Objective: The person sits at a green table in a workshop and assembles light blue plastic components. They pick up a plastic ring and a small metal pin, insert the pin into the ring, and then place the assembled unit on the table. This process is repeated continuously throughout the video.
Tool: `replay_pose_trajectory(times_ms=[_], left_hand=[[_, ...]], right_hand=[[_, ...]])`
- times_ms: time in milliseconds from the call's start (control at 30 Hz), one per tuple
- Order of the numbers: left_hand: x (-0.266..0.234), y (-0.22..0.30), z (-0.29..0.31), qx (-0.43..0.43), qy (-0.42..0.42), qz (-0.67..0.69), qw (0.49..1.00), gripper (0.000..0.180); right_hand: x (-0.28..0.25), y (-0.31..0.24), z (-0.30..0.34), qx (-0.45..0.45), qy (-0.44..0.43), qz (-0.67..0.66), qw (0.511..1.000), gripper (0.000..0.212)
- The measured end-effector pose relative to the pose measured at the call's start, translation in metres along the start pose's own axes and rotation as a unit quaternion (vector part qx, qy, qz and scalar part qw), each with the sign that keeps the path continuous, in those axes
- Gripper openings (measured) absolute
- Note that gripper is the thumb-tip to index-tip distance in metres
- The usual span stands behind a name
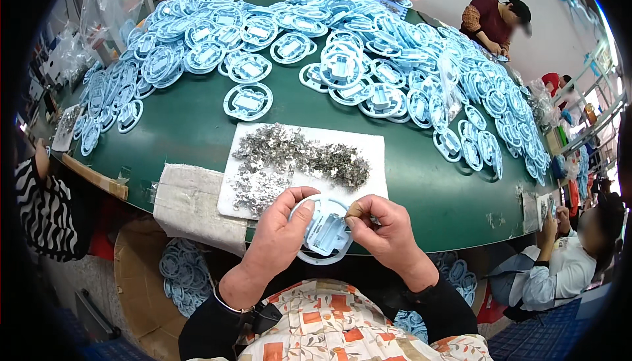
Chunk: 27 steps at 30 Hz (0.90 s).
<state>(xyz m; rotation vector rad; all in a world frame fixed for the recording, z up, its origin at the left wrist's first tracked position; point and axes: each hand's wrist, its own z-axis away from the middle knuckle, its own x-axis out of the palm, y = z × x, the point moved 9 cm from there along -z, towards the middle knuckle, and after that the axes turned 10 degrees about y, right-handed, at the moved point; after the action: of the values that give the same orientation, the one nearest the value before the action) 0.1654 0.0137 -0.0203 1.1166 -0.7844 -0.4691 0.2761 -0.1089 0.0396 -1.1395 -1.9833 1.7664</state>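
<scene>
A light-blue round plastic part (324, 234) with a rectangular recess in its middle is held over the table's near edge. My left hand (278, 230) is closed on its left rim, thumb on top. At the right end of the recess, the thumb and finger of my right hand (384, 229) are pinched together; whatever is between them is too small to make out. Just beyond my hands, small silvery metal pieces (263, 186) lie heaped on a white board (374, 153).
Piles of similar blue parts (342, 68) cover the far side of the green table (191, 120). A beige cloth-like pad (191, 206) lies left of the board. Below stands a cardboard box (135, 262) with more parts. Several people sit around the table.
</scene>
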Motion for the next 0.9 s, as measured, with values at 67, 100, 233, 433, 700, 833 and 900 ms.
replay_pose_trajectory(times_ms=[67, 100, 233, 433, 700, 833, 900], left_hand=[[0.002, -0.002, 0.001, -0.005, 0.000, 0.007, 1.000, 0.025], [0.003, -0.004, 0.001, -0.007, 0.001, 0.011, 1.000, 0.025], [0.004, -0.017, -0.002, -0.008, 0.015, -0.025, 1.000, 0.025], [0.013, -0.030, -0.006, 0.005, 0.021, -0.108, 0.994, 0.024], [0.013, -0.025, -0.009, 0.061, 0.063, -0.187, 0.978, 0.026], [0.013, -0.026, -0.009, 0.091, 0.070, -0.203, 0.972, 0.026], [0.016, -0.020, -0.007, 0.072, 0.065, -0.213, 0.972, 0.027]], right_hand=[[0.000, 0.003, 0.001, -0.016, 0.009, 0.020, 1.000, 0.009], [0.000, 0.004, 0.001, -0.020, 0.011, 0.025, 0.999, 0.009], [-0.003, 0.006, 0.002, -0.031, 0.016, 0.053, 0.998, 0.008], [-0.015, 0.029, 0.006, -0.015, 0.028, 0.051, 0.998, 0.007], [-0.020, 0.036, 0.007, 0.003, 0.021, 0.061, 0.998, 0.005], [-0.020, 0.037, 0.006, -0.004, 0.014, 0.080, 0.997, 0.009], [-0.020, 0.035, 0.005, -0.014, 0.012, 0.084, 0.996, 0.010]])
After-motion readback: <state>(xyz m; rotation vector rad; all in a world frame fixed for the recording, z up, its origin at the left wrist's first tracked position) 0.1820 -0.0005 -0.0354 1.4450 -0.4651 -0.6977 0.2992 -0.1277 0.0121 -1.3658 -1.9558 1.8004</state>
